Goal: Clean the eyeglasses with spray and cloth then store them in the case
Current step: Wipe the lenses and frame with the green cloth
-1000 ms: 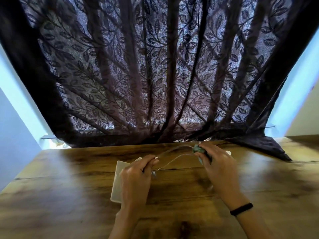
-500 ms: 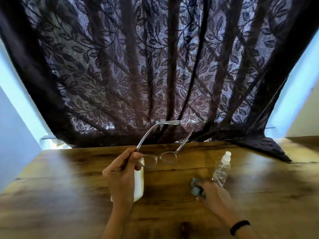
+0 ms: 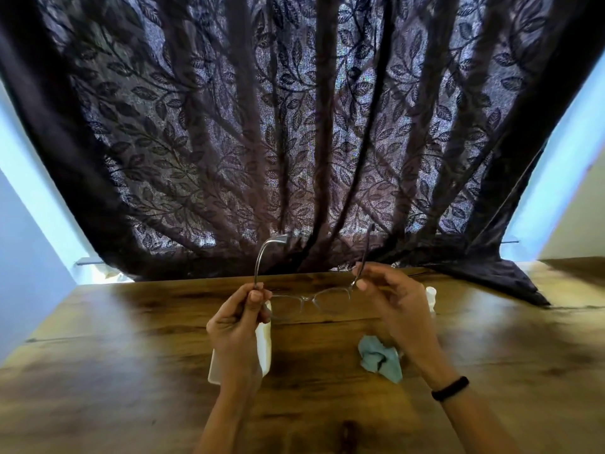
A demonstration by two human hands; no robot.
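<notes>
As your forearms enter from the bottom edge, a black wristband (image 3: 450,389) sits on your right wrist above the wooden table (image 3: 131,355).

Case (image 3: 264,350): white, lying flat on the table beneath your left wrist, which hides much of it. Lid open or closed: cannot tell.

Cloth (image 3: 379,358): pale blue-green, crumpled, lying loose on the table just beside your right forearm, on its inner side. Neither hand touches it.

Left hand (image 3: 239,326): fingers curled, thumb and forefinger pinched on the left temple arm of the eyeglasses (image 3: 309,301), close to the hinge.

Right hand (image 3: 393,306): thumb and fingertips pinched on the right temple arm, also close to the hinge.

Eyeglasses: clear, thin frame, held in the air between your two hands, above the table and clear of it. The lenses hang at hand level, facing you. Both temple arms are unfolded and point up and away from you, toward the curtain.

Spray bottle (image 3: 430,296): standing on the table just beyond your right hand. Only its white top and a strip of its body show past the hand.

Curtain (image 3: 294,126): dark, sheer, leaf-patterned, hanging behind the table's far edge, its right hem spilling onto the tabletop. Pale blue light shows on either side of it.
</notes>
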